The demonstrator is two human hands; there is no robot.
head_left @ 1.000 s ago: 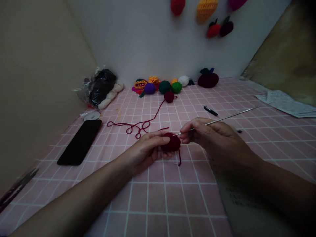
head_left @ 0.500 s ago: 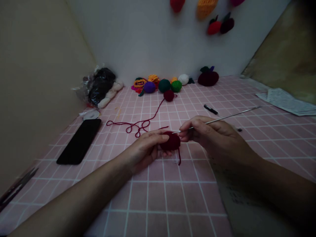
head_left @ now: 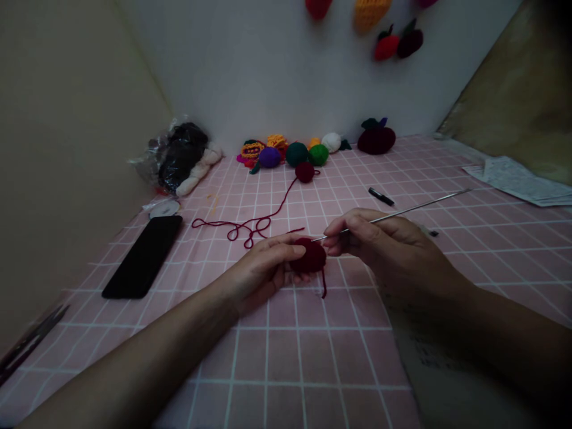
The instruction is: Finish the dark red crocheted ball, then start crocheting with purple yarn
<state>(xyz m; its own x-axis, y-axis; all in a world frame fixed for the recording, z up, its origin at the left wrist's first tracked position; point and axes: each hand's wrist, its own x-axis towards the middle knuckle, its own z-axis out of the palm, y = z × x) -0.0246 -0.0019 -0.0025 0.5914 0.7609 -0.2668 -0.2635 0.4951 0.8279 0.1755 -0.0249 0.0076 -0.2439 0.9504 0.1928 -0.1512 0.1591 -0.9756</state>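
Observation:
Between the thumb and fingers of my left hand (head_left: 272, 262) is a dark red crochet piece (head_left: 313, 257), rounded, with a short yarn tail (head_left: 324, 285) hanging from its lower right. My right hand (head_left: 379, 247) is closed around a long, thin metal crochet hook (head_left: 415, 208). The hook's tip meets the top edge of the piece; whether it is inside a stitch I cannot tell. Dark red yarn (head_left: 250, 226) runs in loose loops from behind my left hand back to a small dark red ball (head_left: 304, 172).
A black phone (head_left: 143, 256) lies left, with scissors (head_left: 33, 342) at the left edge. Several coloured yarn balls (head_left: 269, 157) and a crocheted dark red fruit (head_left: 376, 140) line the back. A bag of yarn (head_left: 183, 158), a black pen cap (head_left: 381, 196) and papers (head_left: 518, 179) lie around.
The camera view has shifted very slightly. Both hands, the hook and the dark red piece hold almost the same position.

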